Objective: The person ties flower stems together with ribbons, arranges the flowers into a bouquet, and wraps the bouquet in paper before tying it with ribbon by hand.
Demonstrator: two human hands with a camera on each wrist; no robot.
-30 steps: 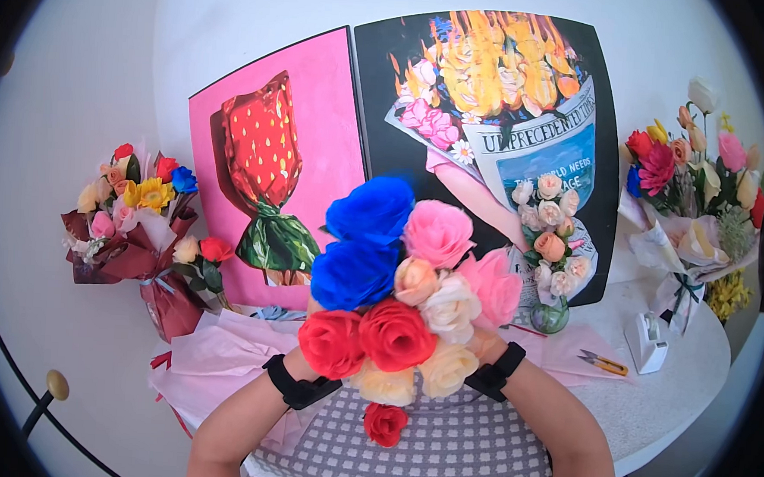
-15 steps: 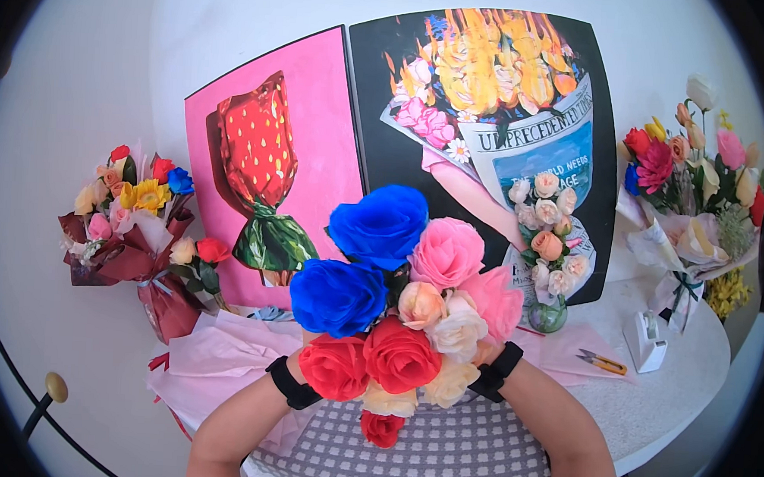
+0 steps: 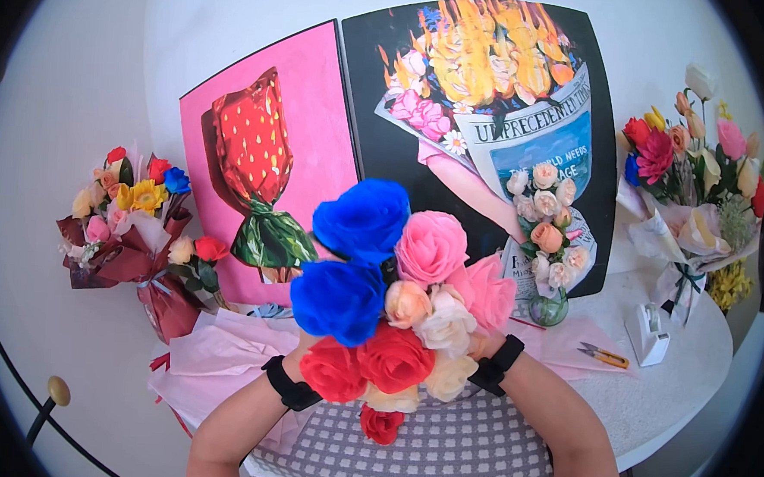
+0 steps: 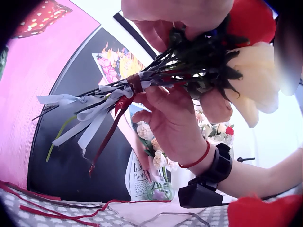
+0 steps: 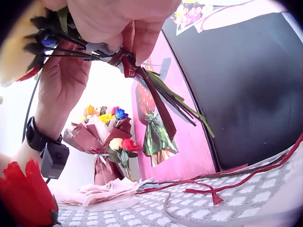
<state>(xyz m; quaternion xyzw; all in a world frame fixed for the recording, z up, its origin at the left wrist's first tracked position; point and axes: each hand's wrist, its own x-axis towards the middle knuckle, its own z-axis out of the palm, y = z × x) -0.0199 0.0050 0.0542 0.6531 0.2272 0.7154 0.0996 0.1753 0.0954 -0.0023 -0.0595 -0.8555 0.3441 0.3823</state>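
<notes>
- Already, pale ribbon binds our stems.
- Our left hand grips them; our right hand pinches red ribbon, tail loose.
- Paper, eight o'clock: apparently unused.

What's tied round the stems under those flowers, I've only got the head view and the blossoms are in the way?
Observer: The left wrist view shows a dark red ribbon and a pale blue ribbon around the stems.

Operator: Okay, where are the fingers of the right hand, down there behind the blooms?

Observer: In the right wrist view, the right hand has its fingertips on the binding, pinching it at the dark red ribbon.

Operator: Is there any printing on that ribbon?

Observer: Yes, the right wrist view shows pale letters on it just by the fingertips, but too little to read the whole word.
</notes>
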